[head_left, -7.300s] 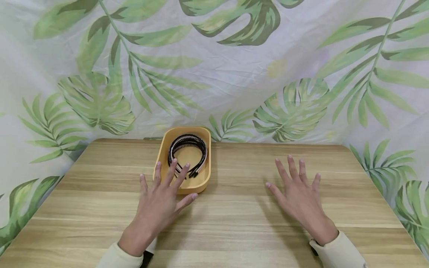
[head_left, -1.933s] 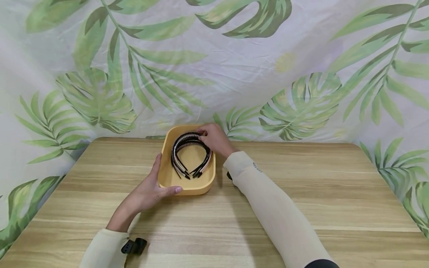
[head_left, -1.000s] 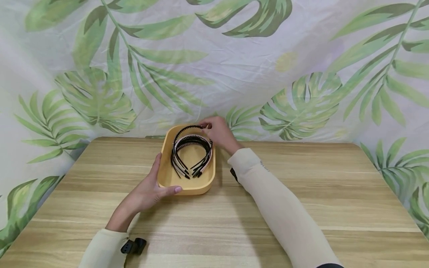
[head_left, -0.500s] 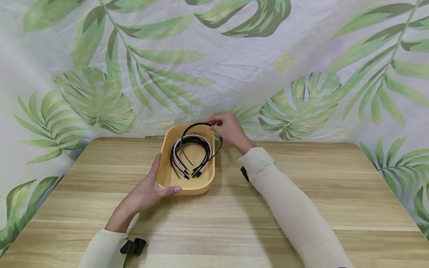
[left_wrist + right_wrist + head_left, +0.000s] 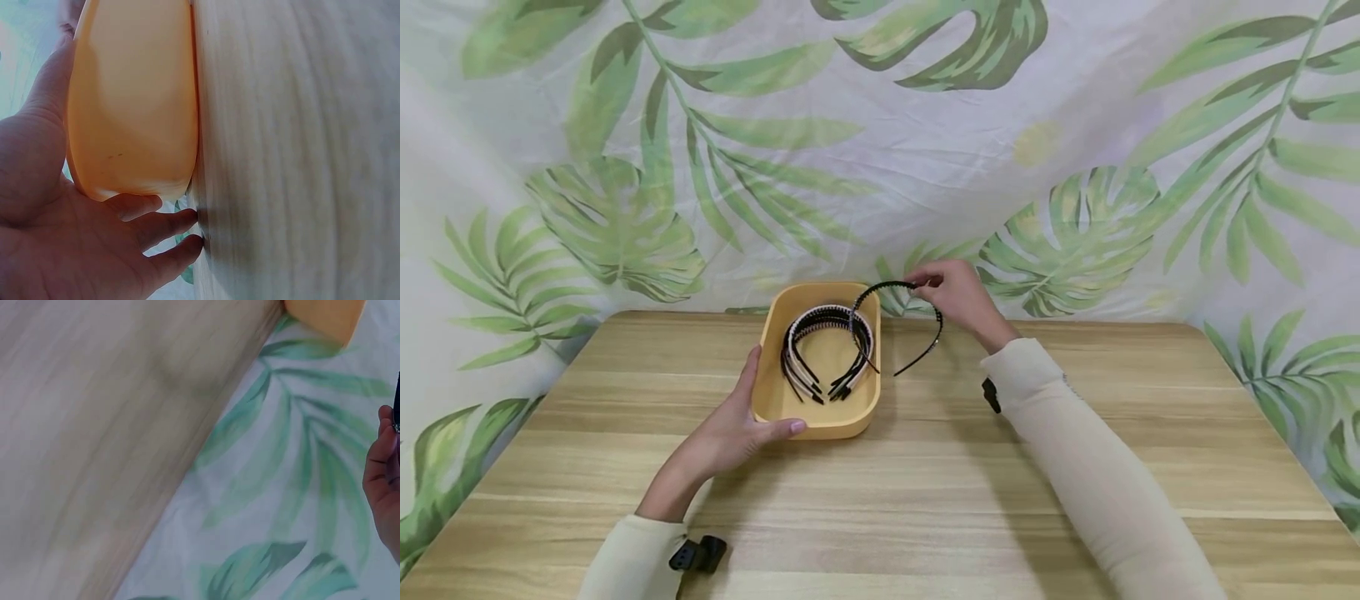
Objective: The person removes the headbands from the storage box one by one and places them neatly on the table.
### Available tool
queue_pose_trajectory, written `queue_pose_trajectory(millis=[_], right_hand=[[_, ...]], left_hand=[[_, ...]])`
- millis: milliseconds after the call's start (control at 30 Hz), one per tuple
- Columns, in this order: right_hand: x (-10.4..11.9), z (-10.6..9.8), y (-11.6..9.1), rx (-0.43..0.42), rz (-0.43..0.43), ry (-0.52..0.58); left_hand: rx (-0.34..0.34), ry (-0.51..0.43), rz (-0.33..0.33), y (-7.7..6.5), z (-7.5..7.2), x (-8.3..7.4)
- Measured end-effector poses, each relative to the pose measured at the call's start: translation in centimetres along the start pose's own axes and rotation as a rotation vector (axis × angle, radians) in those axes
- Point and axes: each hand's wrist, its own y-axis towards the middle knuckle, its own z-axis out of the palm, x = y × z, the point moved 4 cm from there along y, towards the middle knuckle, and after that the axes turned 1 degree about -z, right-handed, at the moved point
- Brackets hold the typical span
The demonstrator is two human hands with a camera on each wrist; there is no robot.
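In the head view my right hand (image 5: 958, 296) pinches a thin black toothed headband (image 5: 940, 332) at its top arch, with its two ends hanging down. The headband is raised over the right rim of a yellow box (image 5: 816, 430), one end overlapping the box in this view. Inside the box lie several black and light-coloured headbands (image 5: 795, 354), nested together. My left hand (image 5: 722, 433) holds the box at its near left corner, thumb along the near wall and fingers at the left side. At the right wrist view's edge, only part of the right hand (image 5: 384, 481) shows.
The box stands on a wood-grain table (image 5: 880, 517) near its back edge. Behind the table hangs a pale cloth (image 5: 925, 192) printed with green leaves. Black wrist devices (image 5: 698, 554) are worn at both sleeves.
My right hand has lifted one black headband out of the pile and carried it right, past the box's rim. The left hand, wide open over the table at first, has taken hold of the box.
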Motion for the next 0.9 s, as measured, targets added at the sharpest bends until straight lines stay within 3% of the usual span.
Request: queue_pose_trajectory(millis=[400, 900], right_hand=[[-3.3, -1.9, -1.7, 0.019, 0.064, -0.034], [-5.2, -1.1, -1.9, 0.052, 0.093, -0.072]], left_hand=[[-0.002, 0.004, 0.01, 0.0, 0.1, 0.0], [-0.003, 0.008, 0.002, 0.0, 0.1, 0.0]])
